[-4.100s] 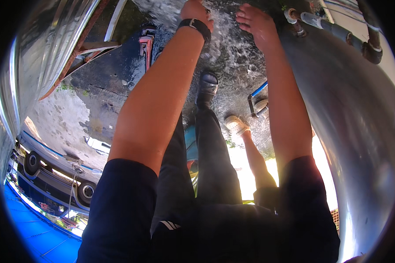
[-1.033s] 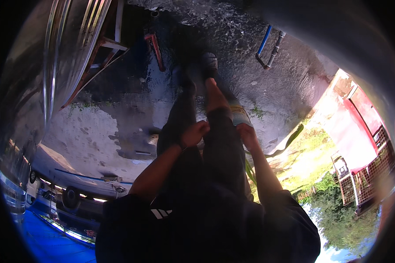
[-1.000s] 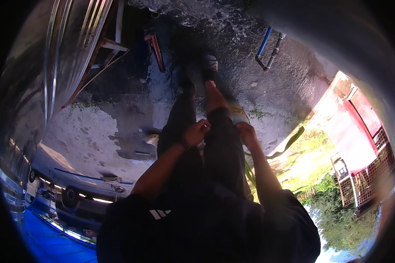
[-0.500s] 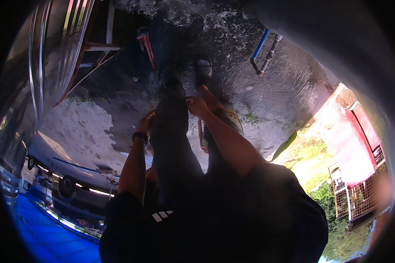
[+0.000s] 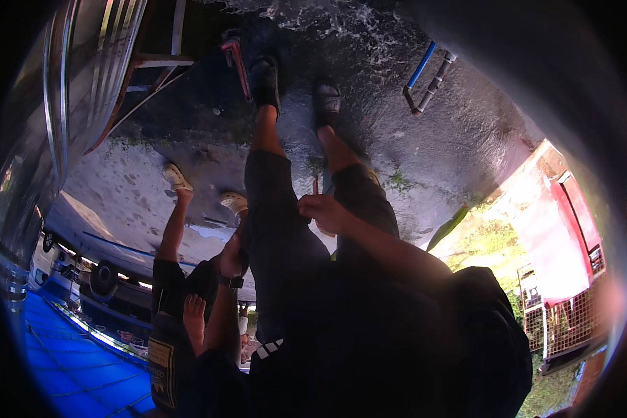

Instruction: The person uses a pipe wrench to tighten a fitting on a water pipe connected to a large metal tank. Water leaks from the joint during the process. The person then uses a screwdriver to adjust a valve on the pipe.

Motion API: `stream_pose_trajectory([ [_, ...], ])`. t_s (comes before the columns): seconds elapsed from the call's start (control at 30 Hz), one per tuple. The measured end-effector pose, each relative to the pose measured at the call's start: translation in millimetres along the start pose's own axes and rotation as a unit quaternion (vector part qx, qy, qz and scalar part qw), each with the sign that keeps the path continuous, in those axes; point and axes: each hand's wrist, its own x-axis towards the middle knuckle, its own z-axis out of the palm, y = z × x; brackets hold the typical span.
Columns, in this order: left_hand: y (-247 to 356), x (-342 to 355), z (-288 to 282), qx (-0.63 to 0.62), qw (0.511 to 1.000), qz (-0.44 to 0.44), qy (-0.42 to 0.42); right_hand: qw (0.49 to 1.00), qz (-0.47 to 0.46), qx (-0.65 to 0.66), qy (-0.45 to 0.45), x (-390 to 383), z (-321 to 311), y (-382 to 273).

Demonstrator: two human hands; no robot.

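My right hand (image 5: 319,213) has curled fingers pinching dark trouser fabric at the knee of my left leg (image 5: 282,230). My left hand (image 5: 230,256), with a dark watch at its wrist, is against the outer side of that leg; its fingertips are hard to make out. Both trouser legs are raised off bare shins. Dark slide sandals (image 5: 325,101) are on my feet on wet concrete. A co-worker in cream clogs (image 5: 176,177) is close at my left, with a separate hand (image 5: 194,317) beside my left forearm.
A red pipe wrench (image 5: 237,67) lies near my left foot. Blue and grey pipes (image 5: 425,83) stand at the right. Shiny curved metal (image 5: 56,132) flanks the left, a dark curved surface (image 5: 529,76) the right. A vehicle, blue canopy and red mesh-sided structure (image 5: 571,244) are farther off.
The left trouser leg now leaves the shin bare. My right hand has moved lower in the picture, as has my left. The co-worker has come into view at the left.
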Motion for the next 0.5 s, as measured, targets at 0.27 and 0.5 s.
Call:
stream_pose_trajectory([
  [0.27, 5.7, 40.2, -70.7, 0.206, 0.946, -0.121, 0.220, 0.968, 0.013, -0.226, 0.103, 101.9, -107.0, 55.5],
  [0.5, 37.8, 67.9, -57.6, 0.385, 0.891, -0.007, 0.239, 0.807, 0.239, -0.513, 0.168, 210.3, -223.5, 204.0],
])
